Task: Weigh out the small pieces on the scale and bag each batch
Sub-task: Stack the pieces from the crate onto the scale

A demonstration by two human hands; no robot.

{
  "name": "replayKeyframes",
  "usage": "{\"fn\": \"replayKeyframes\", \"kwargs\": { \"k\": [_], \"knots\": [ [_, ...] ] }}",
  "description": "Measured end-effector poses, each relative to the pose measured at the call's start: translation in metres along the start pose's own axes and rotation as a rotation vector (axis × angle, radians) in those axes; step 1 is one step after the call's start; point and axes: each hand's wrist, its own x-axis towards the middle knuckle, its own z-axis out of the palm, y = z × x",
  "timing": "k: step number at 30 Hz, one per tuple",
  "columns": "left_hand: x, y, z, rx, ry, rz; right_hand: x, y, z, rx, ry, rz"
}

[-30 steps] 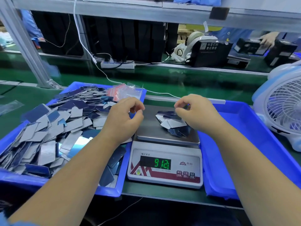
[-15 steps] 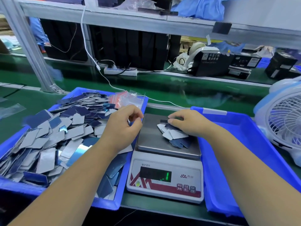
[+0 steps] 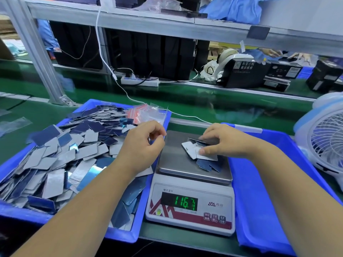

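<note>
A white digital scale (image 3: 189, 210) sits between two blue bins, its green display showing about 116.7. A small pile of grey and blue flat pieces (image 3: 202, 158) lies on the steel pan (image 3: 174, 164). My right hand (image 3: 230, 143) rests on the pile and pinches several pieces between thumb and fingers. My left hand (image 3: 143, 145) hovers at the pan's left edge, pinching what looks like a small clear bag (image 3: 155, 135). The left bin (image 3: 120, 236) holds a big heap of the same pieces (image 3: 55, 154).
Clear zip bags with red strips (image 3: 143, 113) lie at the left bin's far corner. Right of the scale is a blue bin (image 3: 259, 191), and beyond it a white fan (image 3: 324, 141). A white cable (image 3: 128, 95) crosses the green belt behind.
My right hand came down onto the pile on the pan and closed on the pieces. The display rose from about 9.12 to about 116.7. My left hand barely moved.
</note>
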Motion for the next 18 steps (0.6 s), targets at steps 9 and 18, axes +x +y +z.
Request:
{"fn": "replayKeyframes", "kwargs": {
  "k": [9,18],
  "knots": [
    [-0.001,0.001,-0.001,-0.042,-0.005,-0.021,0.002,-0.003,0.006,-0.096,0.178,-0.047],
    [0.000,0.000,0.000,-0.038,-0.003,-0.025,-0.013,-0.014,-0.014,0.205,0.345,-0.115]
  ]
}}
